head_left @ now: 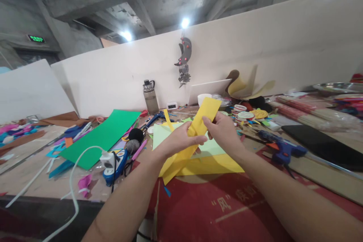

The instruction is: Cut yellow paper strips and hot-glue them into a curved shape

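Note:
A yellow paper strip (208, 106) is held up at a slant between my two hands. My left hand (183, 138) grips it around the middle, thumb stretched across the front. Near its upper right edge, my right hand (222, 128) pinches the strip with thumb and fingers; some fingertips are hidden behind it. The strip's lower end reaches down past my left wrist. Beneath the hands lie a pale green sheet (160, 136) and a larger yellow sheet (224, 164), on a red printed board (198, 204).
A green sheet (99, 140) and a blue-and-white power strip (116, 168) with a white cable lie left. A blue glue gun (283, 147) and a black flat object (320, 145) lie right. A bottle (151, 98) stands against the white partition (113, 79).

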`<state>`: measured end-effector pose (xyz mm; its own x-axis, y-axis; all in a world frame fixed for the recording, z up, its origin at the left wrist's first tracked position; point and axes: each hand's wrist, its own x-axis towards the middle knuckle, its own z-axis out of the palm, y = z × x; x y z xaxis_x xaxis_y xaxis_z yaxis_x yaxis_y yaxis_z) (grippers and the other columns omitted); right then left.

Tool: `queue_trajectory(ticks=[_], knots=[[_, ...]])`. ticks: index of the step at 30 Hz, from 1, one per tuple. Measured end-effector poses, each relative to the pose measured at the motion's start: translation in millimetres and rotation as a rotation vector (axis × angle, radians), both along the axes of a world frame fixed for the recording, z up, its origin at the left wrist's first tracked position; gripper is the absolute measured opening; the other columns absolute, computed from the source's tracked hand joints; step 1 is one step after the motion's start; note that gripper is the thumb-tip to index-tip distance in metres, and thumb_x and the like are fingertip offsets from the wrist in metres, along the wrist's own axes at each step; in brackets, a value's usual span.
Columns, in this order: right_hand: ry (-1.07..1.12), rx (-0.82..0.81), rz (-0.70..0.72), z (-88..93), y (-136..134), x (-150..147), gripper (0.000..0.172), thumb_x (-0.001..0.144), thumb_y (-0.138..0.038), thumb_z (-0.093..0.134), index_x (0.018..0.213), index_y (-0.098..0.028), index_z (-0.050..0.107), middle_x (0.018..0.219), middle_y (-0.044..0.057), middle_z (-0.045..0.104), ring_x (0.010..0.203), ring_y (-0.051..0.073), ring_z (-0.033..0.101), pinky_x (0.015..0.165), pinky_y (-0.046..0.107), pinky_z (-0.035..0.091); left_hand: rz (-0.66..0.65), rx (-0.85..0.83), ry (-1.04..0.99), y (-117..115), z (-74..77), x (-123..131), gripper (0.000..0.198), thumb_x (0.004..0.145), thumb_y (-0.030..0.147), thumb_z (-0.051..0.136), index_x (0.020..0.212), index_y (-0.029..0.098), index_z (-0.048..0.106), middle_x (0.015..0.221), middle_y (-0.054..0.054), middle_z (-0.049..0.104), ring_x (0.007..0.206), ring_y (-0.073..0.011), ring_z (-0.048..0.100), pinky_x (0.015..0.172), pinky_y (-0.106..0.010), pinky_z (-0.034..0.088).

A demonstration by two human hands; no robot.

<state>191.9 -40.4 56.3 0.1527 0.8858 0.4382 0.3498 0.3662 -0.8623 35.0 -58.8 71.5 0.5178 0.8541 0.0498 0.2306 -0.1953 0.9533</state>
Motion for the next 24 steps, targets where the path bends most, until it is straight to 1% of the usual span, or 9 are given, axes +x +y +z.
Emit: queue_trajectory(ticks=[3, 5, 7, 10, 13, 15, 18, 21, 24], knots=[[-0.1, 0.051, -0.095, -0.7, -1.2, -1.0, 0.019, 0.077, -0.032, 0.05, 0.062, -0.02, 0.051, 0.045, -0.001, 0.052, 0.04, 0.013, 0.048, 0.041, 0.025, 0.034, 0.185, 0.15, 0.052, -3.0, -9.7, 11.7, 0.054, 0.06, 0.03, 0.078, 0.107, 0.018, 0.054, 0.082, -0.003, 0.065, 0.051, -0.0123, 0.057, 0.05, -0.023, 0.042], [-0.065, 0.062, -0.071, -1.5, 0.0, 0.5, 0.018, 0.078, -0.034, 0.051, 0.067, -0.019, 0.053, 0.048, -0.001, 0.052, 0.041, 0.012, 0.047, 0.041, 0.025, 0.034, 0.259, 0.227, 0.069, -3.3, -14.2, 14.7, 0.043, 0.065, 0.028, 0.074, 0.103, 0.019, 0.054, 0.077, -0.002, 0.063, 0.046, -0.0111, 0.055, 0.046, -0.023, 0.04], [0.066, 0.055, 0.076, -0.4, 1.6, 3.7, 0.021, 0.08, -0.039, 0.052, 0.081, -0.019, 0.055, 0.053, -0.003, 0.052, 0.04, 0.011, 0.045, 0.039, 0.024, 0.036, 0.21, 0.199, 0.037, -3.1, -13.6, 12.7, 0.034, 0.073, 0.029, 0.066, 0.102, 0.019, 0.052, 0.075, -0.002, 0.062, 0.045, -0.0112, 0.055, 0.045, -0.023, 0.041], [0.296, 0.065, 0.322, 5.1, 4.4, 10.8, 0.044, 0.079, -0.045, 0.057, 0.114, -0.022, 0.047, 0.071, -0.003, 0.056, 0.053, 0.012, 0.053, 0.041, 0.023, 0.043, 0.047, -0.005, -0.074, -1.8, -4.9, 2.7, 0.028, 0.079, 0.03, 0.058, 0.104, 0.02, 0.049, 0.077, -0.002, 0.062, 0.048, -0.0121, 0.057, 0.046, -0.023, 0.044], [0.412, 0.09, 0.409, 10.5, 9.1, 17.5, 0.063, 0.074, -0.044, 0.064, 0.129, -0.029, 0.036, 0.096, 0.001, 0.057, 0.076, 0.016, 0.06, 0.048, 0.023, 0.05, -0.087, -0.146, -0.213, 1.6, 2.2, -8.1, 0.027, 0.079, 0.033, 0.059, 0.101, 0.018, 0.052, 0.088, -0.006, 0.063, 0.057, -0.013, 0.061, 0.051, -0.025, 0.048], [0.442, 0.062, 0.437, 11.3, 12.9, 19.8, 0.065, 0.072, -0.042, 0.067, 0.128, -0.031, 0.037, 0.103, 0.002, 0.056, 0.081, 0.016, 0.06, 0.049, 0.023, 0.051, -0.126, -0.184, -0.285, 4.6, 2.0, -12.1, 0.028, 0.078, 0.034, 0.061, 0.099, 0.017, 0.054, 0.09, -0.008, 0.063, 0.062, -0.0141, 0.062, 0.055, -0.027, 0.05], [0.501, -0.03, 0.471, 9.2, 17.3, 19.5, 0.059, 0.07, -0.038, 0.071, 0.121, -0.028, 0.043, 0.094, 0.0, 0.059, 0.077, 0.015, 0.06, 0.047, 0.021, 0.049, -0.181, -0.217, -0.309, 7.9, -3.3, -13.0, 0.029, 0.078, 0.037, 0.062, 0.096, 0.014, 0.056, 0.091, -0.01, 0.063, 0.065, -0.0146, 0.063, 0.06, -0.029, 0.052], [0.54, -0.11, 0.51, 6.7, 18.6, 17.4, 0.043, 0.068, -0.037, 0.073, 0.103, -0.023, 0.054, 0.081, -0.002, 0.061, 0.065, 0.012, 0.059, 0.046, 0.02, 0.046, -0.216, -0.199, -0.255, 8.5, -8.0, -10.7, 0.032, 0.08, 0.041, 0.061, 0.096, 0.014, 0.056, 0.09, -0.009, 0.062, 0.064, -0.0135, 0.062, 0.06, -0.028, 0.051], [0.552, -0.104, 0.491, 4.4, 19.0, 16.5, 0.029, 0.066, -0.035, 0.074, 0.086, -0.018, 0.061, 0.074, -0.001, 0.063, 0.057, 0.009, 0.055, 0.047, 0.02, 0.044, -0.182, -0.095, -0.17, 6.1, -8.6, -6.5, 0.034, 0.083, 0.045, 0.056, 0.097, 0.014, 0.054, 0.089, -0.007, 0.061, 0.061, -0.01, 0.059, 0.057, -0.024, 0.047]])
